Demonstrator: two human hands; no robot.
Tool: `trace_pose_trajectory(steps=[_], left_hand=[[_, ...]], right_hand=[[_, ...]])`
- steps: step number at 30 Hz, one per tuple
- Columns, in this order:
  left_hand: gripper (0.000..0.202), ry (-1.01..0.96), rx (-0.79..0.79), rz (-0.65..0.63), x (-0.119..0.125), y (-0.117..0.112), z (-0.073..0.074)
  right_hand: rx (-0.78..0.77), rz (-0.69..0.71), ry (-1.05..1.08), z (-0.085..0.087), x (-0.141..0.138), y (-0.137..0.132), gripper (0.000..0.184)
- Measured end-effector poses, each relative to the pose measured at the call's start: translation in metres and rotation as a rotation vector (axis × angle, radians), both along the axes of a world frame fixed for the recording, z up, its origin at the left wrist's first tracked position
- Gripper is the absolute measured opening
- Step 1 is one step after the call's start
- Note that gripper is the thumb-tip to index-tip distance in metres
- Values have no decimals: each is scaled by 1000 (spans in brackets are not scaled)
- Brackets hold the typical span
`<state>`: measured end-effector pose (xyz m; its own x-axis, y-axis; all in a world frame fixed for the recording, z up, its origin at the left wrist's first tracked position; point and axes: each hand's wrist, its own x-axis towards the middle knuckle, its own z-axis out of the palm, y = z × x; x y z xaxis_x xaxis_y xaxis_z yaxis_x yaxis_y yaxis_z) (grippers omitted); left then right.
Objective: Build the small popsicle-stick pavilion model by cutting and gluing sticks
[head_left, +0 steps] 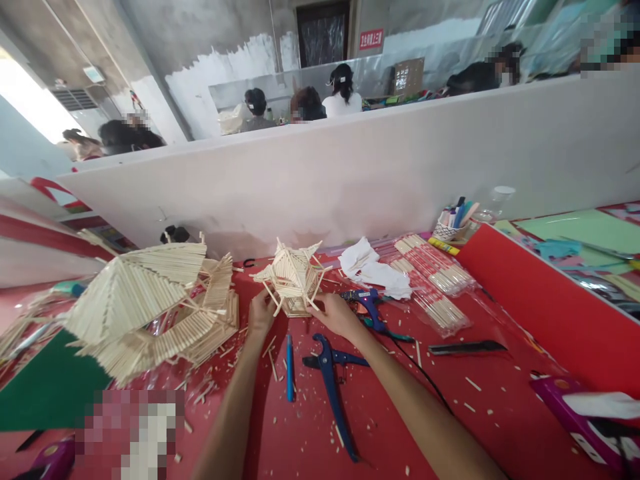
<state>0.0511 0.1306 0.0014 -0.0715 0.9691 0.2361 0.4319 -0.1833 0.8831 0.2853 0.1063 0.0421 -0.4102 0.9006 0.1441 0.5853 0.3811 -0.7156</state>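
A small pavilion model [293, 270] made of pale wooden sticks, with a pointed roof and upturned corners, stands on the red table. My left hand [261, 313] is closed on its left side, near the lower sticks. On the other side, my right hand [334, 312] grips a lower stick with thumb and fingers. Between my forearms lie a blue pen [290, 368] and blue-handled cutters [327, 380]. Just right of my right hand rests a blue hot glue gun [369, 303], its cord running toward me.
A larger stick-built model [135, 293] fills the left side. Wrapped stick bundles [435, 273], crumpled white tissue [373, 267] and a black knife [467, 347] lie to the right. A red board [560, 307] stands at right. Behind the white partition [320, 180] people sit.
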Motion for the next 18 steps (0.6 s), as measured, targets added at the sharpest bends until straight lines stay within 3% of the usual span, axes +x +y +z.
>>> trace_pose_trajectory(steps=[4, 7, 13, 18], left_hand=[[41, -3, 3, -11, -1, 2, 1], [42, 14, -11, 15, -8, -9, 3], [34, 230, -92, -15, -27, -67, 20], [25, 507, -150, -15, -24, -113, 28]], right_hand=[[27, -49, -171, 1, -5, -4, 23], [28, -65, -202, 0, -8, -5, 25], [7, -58, -253, 2, -13, -8, 27], [-57, 42, -244, 17, 0, -8, 27]])
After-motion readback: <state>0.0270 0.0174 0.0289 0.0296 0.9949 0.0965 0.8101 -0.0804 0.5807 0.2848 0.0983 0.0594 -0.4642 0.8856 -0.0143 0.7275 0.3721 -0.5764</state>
